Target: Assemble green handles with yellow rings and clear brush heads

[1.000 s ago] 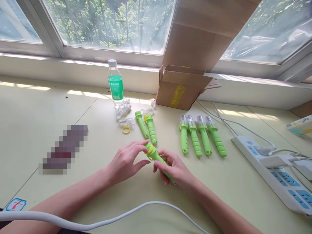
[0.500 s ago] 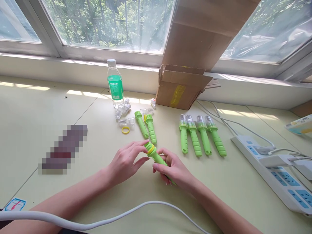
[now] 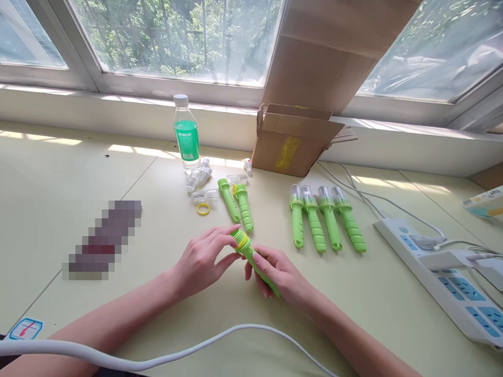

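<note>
My right hand (image 3: pixel 281 269) is closed around the grip of a green flashlight body (image 3: pixel 256 263), which slants with its threaded end up and to the left. A yellow ring (image 3: pixel 242 240) sits around the neck below the threads. At that end, my left hand (image 3: pixel 206 256) has its fingers on the threads and its thumb below, pinching the neck. Beyond my hands lie two more green flashlight bodies (image 3: pixel 244 208), one with a yellow ring near its top. A loose yellow ring (image 3: pixel 203 209) rests beside a clear plastic cap (image 3: pixel 205 197).
To the right lie several green flashlights with clear caps (image 3: pixel 324 217). A water bottle (image 3: pixel 187 139) and more clear parts (image 3: pixel 198 178) stand at the back. Further on are a cardboard box (image 3: pixel 294 144), a power strip (image 3: pixel 451 283) and a white cable (image 3: pixel 196 343) across the front.
My right hand's thumb has shifted up along the flashlight body, and its fingers have re-gripped it. My left hand stays at the threaded end.
</note>
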Demonstrator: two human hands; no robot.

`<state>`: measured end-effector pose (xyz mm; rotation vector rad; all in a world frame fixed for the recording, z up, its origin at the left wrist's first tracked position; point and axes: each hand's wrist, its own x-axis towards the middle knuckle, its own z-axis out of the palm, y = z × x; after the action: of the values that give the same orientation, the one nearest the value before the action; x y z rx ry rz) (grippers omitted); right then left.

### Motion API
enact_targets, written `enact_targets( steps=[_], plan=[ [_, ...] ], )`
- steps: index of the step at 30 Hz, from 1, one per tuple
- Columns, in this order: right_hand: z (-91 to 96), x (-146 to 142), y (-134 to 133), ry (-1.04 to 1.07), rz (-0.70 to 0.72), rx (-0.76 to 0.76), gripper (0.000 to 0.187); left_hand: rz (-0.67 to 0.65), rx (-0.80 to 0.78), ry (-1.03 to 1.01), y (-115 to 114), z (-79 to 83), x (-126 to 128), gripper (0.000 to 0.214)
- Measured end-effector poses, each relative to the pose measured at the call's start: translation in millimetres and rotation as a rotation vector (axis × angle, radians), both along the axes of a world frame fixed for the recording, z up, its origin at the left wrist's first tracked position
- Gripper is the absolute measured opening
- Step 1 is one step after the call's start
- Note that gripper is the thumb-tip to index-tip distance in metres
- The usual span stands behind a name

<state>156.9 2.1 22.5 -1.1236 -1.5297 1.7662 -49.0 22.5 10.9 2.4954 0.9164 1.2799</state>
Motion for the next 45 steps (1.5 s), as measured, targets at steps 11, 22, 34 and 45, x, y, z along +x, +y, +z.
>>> enact_targets(
  steps=[11, 22, 34, 45],
  plan=[
    [-4.8, -1.4, 0.5, -0.008, -0.067, -0.023, 0.03, 0.006, -0.001, -0.012, -0.2, -2.8, 0.7, 0.018],
    [-3.6, 1.4, 0.5, 0.035, -0.036, -0.037, 0.035, -0.017, -0.018, -0.001, -0.8, 0.5, 0.3, 0.021],
    [-0.2, 1.1, 0.7, 0.025, -0.013, -0.013, 0.033, -0.006, 0.028, -0.024, -1.5, -1.2, 0.1, 0.02],
    [-5.6, 0.5, -0.9, -0.029, -0.077, -0.03, 0.028, -0.012, 0.007, -0.021, 0.1, -4.4, 0.4, 0.02]
  ],
)
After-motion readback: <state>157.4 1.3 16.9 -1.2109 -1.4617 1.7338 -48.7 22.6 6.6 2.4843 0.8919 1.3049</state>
